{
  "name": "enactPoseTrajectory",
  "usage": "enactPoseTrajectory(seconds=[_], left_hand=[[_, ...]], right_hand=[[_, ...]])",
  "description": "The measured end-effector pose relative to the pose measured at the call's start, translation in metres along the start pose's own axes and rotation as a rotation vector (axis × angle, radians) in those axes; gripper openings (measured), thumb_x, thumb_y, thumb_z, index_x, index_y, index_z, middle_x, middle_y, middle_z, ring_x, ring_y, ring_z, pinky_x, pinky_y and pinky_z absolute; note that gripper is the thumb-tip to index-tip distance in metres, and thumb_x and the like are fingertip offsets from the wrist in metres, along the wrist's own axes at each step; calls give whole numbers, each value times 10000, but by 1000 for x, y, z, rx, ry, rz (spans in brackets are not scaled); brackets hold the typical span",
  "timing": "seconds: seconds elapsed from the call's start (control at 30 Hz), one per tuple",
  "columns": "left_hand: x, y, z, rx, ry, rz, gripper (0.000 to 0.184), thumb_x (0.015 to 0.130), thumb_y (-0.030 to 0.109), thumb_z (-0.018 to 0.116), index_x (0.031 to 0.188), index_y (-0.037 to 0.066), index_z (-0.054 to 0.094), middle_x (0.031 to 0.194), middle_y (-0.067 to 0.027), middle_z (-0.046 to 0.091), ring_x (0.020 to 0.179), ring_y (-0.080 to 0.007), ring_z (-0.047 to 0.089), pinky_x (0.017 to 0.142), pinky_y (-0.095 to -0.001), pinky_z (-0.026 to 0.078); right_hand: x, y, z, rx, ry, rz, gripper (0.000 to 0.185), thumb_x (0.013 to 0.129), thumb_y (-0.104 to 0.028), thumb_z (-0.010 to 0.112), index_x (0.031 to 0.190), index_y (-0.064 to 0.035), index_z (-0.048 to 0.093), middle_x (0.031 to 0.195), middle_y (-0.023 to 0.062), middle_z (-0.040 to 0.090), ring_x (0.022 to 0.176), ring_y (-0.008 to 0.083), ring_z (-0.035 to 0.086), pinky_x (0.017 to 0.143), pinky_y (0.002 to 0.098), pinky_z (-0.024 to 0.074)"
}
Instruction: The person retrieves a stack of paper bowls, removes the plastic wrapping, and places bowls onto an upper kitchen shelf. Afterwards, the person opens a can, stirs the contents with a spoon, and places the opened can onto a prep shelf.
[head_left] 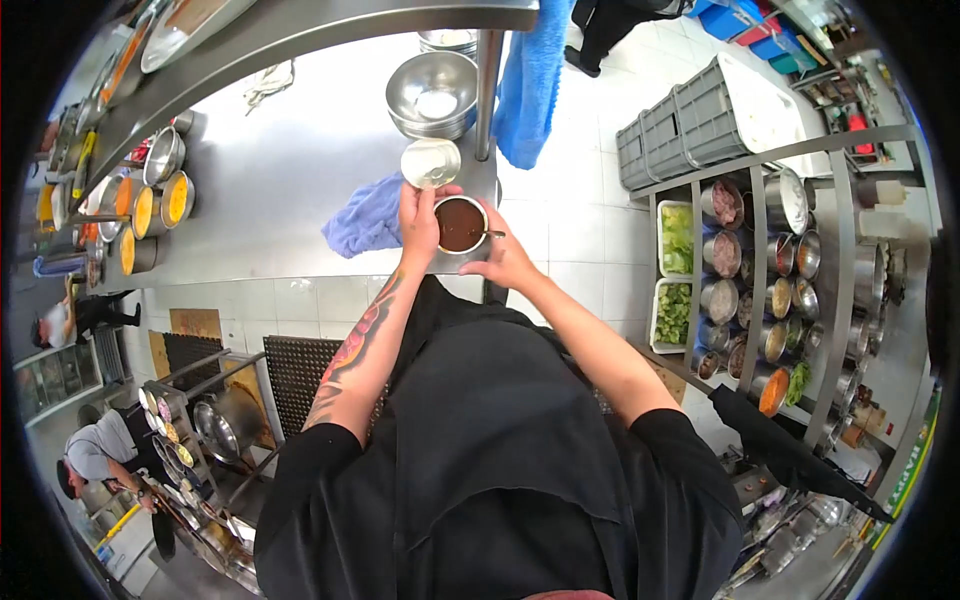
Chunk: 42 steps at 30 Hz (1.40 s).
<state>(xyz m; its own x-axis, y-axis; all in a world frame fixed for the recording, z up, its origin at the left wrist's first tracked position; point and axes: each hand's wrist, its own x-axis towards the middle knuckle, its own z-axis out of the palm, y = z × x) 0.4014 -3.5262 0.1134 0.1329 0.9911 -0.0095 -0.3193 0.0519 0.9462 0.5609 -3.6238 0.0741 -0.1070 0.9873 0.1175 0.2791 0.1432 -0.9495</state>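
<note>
A round, pale-rimmed container of dark brown sauce (460, 225) is between my two hands near the table's edge. My left hand (420, 225) is closed against its left side. Around the right side curves my right hand (505, 252), thumb at the near rim. A short metal handle (495, 234) sticks out over the rim by my right fingers. Just beyond my left fingertips is a round, shiny lid-like disc (431, 163); whether it is joined to the container or held, I cannot make out. A crumpled blue-purple cloth (365, 218) lies left of my left hand.
Stacked steel bowls (432, 92) stand on the steel table (260, 200) beyond the disc. A blue towel (530, 85) hangs by the shelf post (488, 95). Steel pots of orange liquid (178, 200) stand at left. Ingredient racks (750, 270) are at right. Other people work farther off.
</note>
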Motion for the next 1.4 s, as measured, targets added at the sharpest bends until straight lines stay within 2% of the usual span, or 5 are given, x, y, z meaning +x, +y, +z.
enactPoseTrajectory(seconds=[0.23, 0.67, 0.9, 1.13, 1.4], left_hand=[[-7, 8, -1, 55, 162, -27, 244, 1084, 164, 425, 1242, -6, 502, 990, -189, 715, 885, -245, 728, 804, -344, 591], [-19, 43, 11, -39, 64, -198, 279, 1078, 203, 410, 1245, 2, 506, 1014, -173, 694, 977, -256, 689, 925, -394, 551], [-49, 86, 75, -296, -154, -282, 266, 1093, 208, 383, 1168, -7, 521, 1007, -176, 682, 1030, -299, 680, 977, -434, 534], [-65, 94, 165, -431, -439, -439, 279, 1085, 228, 422, 1061, -19, 550, 1039, -189, 698, 1077, -341, 682, 1007, -457, 518], [-81, 96, 296, -342, -657, -529, 223, 1092, 186, 400, 1149, -1, 506, 1037, -174, 677, 1094, -312, 676, 999, -431, 537]], right_hand=[[17, -23, 20, -27, 174, 38, 1009, 604, -203, 956, 1442, -46, 415, 1334, 177, 591, 1234, 380, 604, 992, 444, 513], [1, -50, 19, 6, 295, -13, 969, 599, -225, 945, 1426, -52, 468, 1310, 180, 610, 1195, 377, 631, 995, 428, 519], [-46, -129, -34, -132, 523, -35, 932, 595, -194, 944, 1399, -61, 492, 1309, 160, 625, 1198, 331, 650, 997, 401, 535], [-108, -142, -79, -101, 774, 14, 1018, 621, -216, 966, 1447, -21, 403, 1334, 145, 604, 1236, 249, 617, 1036, 397, 510], [-160, -177, -167, -369, 1021, 132, 1046, 585, -362, 966, 1417, -15, 437, 1203, 163, 679, 1079, 320, 698, 926, 409, 549]])
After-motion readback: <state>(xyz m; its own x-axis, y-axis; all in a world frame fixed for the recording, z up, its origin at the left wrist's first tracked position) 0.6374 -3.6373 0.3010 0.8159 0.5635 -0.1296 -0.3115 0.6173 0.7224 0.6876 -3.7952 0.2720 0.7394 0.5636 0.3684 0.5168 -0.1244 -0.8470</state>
